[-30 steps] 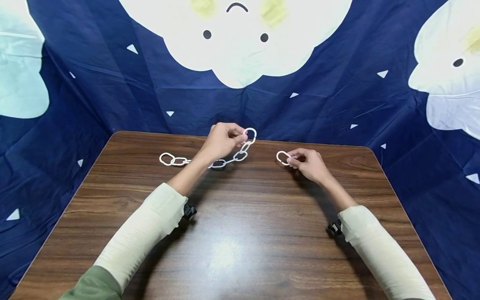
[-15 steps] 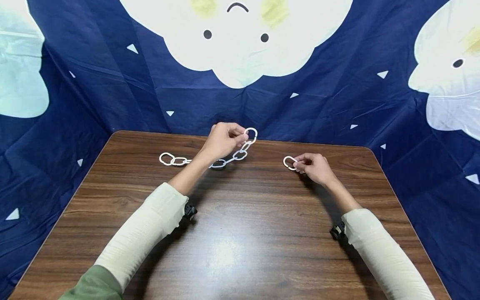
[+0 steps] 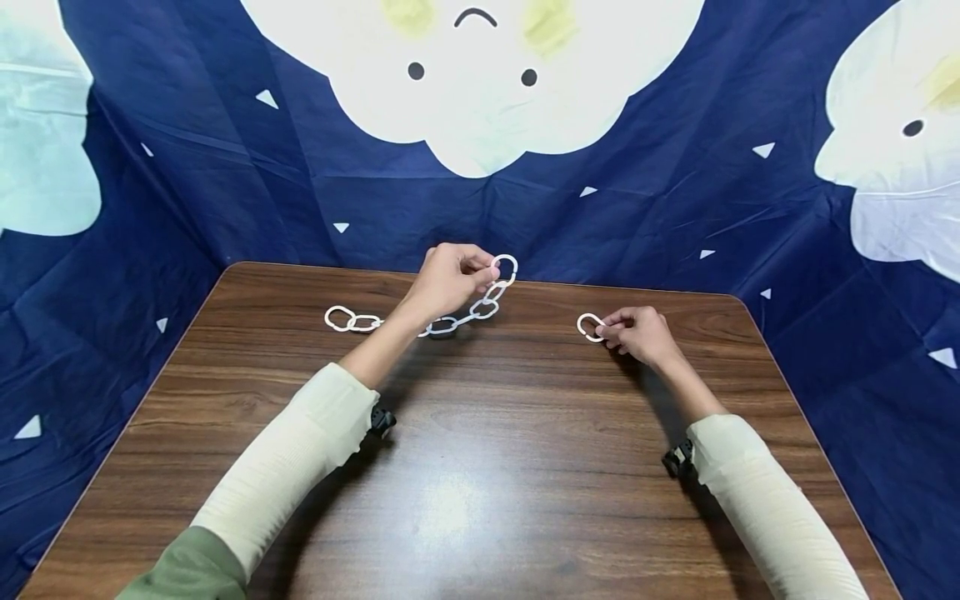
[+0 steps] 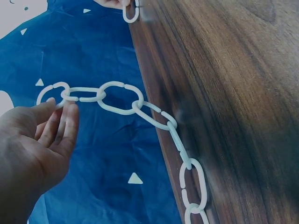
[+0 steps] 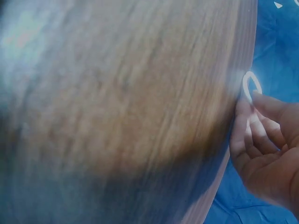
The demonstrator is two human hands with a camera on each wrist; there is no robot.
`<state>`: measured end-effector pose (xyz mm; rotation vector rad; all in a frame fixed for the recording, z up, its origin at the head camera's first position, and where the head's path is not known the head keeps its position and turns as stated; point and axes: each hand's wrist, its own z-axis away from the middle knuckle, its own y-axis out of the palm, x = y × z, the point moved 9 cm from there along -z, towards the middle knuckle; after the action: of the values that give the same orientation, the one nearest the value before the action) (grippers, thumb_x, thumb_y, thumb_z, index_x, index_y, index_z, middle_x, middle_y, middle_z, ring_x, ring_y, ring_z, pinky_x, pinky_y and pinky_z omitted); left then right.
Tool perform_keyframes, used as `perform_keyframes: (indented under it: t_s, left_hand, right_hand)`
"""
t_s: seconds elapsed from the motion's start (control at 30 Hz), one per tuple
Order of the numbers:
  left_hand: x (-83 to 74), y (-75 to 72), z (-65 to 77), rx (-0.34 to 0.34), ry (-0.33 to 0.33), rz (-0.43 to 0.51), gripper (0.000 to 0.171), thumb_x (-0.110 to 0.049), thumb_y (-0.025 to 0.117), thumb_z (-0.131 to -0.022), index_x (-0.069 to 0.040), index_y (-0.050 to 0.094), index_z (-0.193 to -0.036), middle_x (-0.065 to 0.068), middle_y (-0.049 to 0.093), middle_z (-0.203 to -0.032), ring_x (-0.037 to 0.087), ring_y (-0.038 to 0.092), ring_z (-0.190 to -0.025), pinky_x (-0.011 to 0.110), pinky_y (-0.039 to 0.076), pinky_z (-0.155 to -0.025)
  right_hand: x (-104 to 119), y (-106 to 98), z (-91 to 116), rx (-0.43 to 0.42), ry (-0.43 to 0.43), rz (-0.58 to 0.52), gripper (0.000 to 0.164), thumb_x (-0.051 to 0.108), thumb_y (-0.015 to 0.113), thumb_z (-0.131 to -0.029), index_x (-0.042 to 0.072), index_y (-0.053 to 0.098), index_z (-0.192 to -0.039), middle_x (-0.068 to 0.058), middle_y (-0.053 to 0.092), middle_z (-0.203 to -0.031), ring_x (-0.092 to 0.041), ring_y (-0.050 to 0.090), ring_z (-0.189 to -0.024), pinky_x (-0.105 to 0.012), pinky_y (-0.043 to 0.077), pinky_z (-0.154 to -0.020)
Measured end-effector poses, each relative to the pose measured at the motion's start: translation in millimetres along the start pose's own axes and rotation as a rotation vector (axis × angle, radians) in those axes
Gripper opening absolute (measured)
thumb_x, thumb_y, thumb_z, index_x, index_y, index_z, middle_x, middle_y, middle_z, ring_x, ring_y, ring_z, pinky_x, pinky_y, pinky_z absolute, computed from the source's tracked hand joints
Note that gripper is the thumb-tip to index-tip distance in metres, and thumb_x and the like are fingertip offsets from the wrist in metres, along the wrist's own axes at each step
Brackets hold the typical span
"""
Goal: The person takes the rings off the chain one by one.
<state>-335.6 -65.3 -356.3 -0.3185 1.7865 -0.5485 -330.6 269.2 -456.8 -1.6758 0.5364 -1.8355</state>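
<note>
Near the table's far edge, my left hand (image 3: pixel 446 279) pinches the end link of a white plastic chain (image 3: pixel 467 319) between thumb and fingers. From there the chain sags down to the tabletop and runs left behind my forearm, which hides part of it. Several oval links, some with a visible slit, show in the left wrist view. Farther right, my right hand (image 3: pixel 641 333) holds a single loose white link (image 3: pixel 579 327) by one side; its slit faces down and toward me. The right wrist view shows this link (image 5: pixel 245 84) at my thumb tip, apart from the chain.
Beneath both hands lies a brown wood-grain table (image 3: pixel 525 417) with rounded far corners. A dark blue curtain (image 3: pixel 390 200) with white clouds and small triangles hangs behind and at both sides. A black device (image 3: pixel 382 421) sits at each wrist.
My right hand has drawn the loose link to the right and slightly nearer to me, widening the distance from the chain. The left hand stays almost still, still holding the end link.
</note>
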Motion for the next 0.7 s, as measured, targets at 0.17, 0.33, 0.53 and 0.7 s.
perform_keyframes:
  t_s: [0.17,0.33,0.53,0.7]
  left_hand:
    - [0.0,1.8,-0.7,0.006,-0.003,0.006,0.01,-0.016,0.083,-0.104,-0.009,0.086,-0.11,0.006,0.086,-0.098,0.007,0.073,-0.078,0.021,0.057,-0.076]
    - [-0.1,2.3,-0.6,0.007,-0.001,0.006,0.01,-0.016,0.082,-0.104,-0.008,0.086,-0.11,0.006,0.086,-0.097,0.008,0.073,-0.078,0.02,0.057,-0.075]
    - [-1.1,2.9,0.2,0.004,0.004,0.005,0.01,-0.016,0.082,-0.104,-0.009,0.086,-0.11,0.006,0.086,-0.095,0.008,0.073,-0.078,0.021,0.057,-0.075]
    - [-1.6,3.5,0.6,0.003,0.007,0.007,0.01,-0.017,0.083,-0.104,-0.009,0.086,-0.11,0.005,0.085,-0.095,0.007,0.072,-0.077,0.02,0.057,-0.074]
  right_hand:
    - [-3.4,-3.5,-0.7,-0.016,0.025,0.048,0.029,0.019,0.084,-0.103,-0.006,0.08,-0.117,-0.015,0.085,-0.092,-0.008,0.073,-0.07,-0.024,0.061,-0.064]
    - [-5.3,-5.7,-1.9,-0.018,0.037,0.061,0.029,0.02,0.085,-0.101,-0.005,0.081,-0.114,-0.01,0.085,-0.089,-0.007,0.072,-0.069,-0.023,0.061,-0.063]
    - [-4.2,-6.3,-2.6,-0.017,0.046,0.055,0.029,0.022,0.087,-0.1,-0.004,0.081,-0.113,-0.008,0.085,-0.089,-0.005,0.072,-0.069,-0.021,0.06,-0.063]
    - [-4.0,-6.4,-2.3,-0.014,0.055,0.051,0.031,0.023,0.088,-0.1,-0.004,0.082,-0.113,-0.008,0.085,-0.088,-0.006,0.072,-0.07,-0.022,0.061,-0.064]
